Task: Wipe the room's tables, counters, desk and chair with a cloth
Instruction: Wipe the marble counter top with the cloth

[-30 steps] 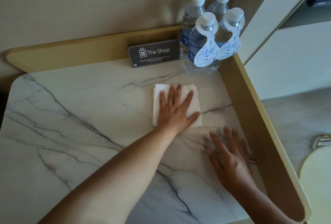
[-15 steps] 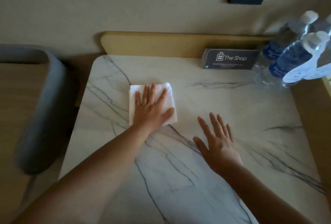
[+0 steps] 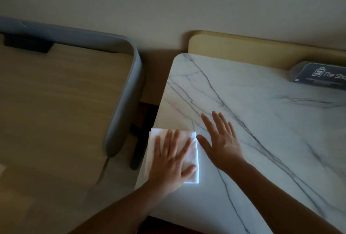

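A folded white cloth (image 3: 192,170) lies at the left edge of the white marble counter (image 3: 262,121), its left side slightly over the edge. My left hand (image 3: 171,160) presses flat on the cloth with straight, spread fingers. My right hand (image 3: 221,140) rests flat on the bare marble just to the right of the cloth, fingers straight, its thumb close to the cloth's upper right corner.
A dark "The Shop" sign (image 3: 322,75) stands at the counter's back right, against a tan raised back rim (image 3: 243,46). Left of the counter, across a narrow dark gap, is a wooden desk surface (image 3: 56,112) with a grey rounded border (image 3: 129,91).
My left hand has slid the cloth leftward and toward me, from near the bottles to the counter's left edge. My right hand followed leftward. The view swung left, so the bottles are out of sight.
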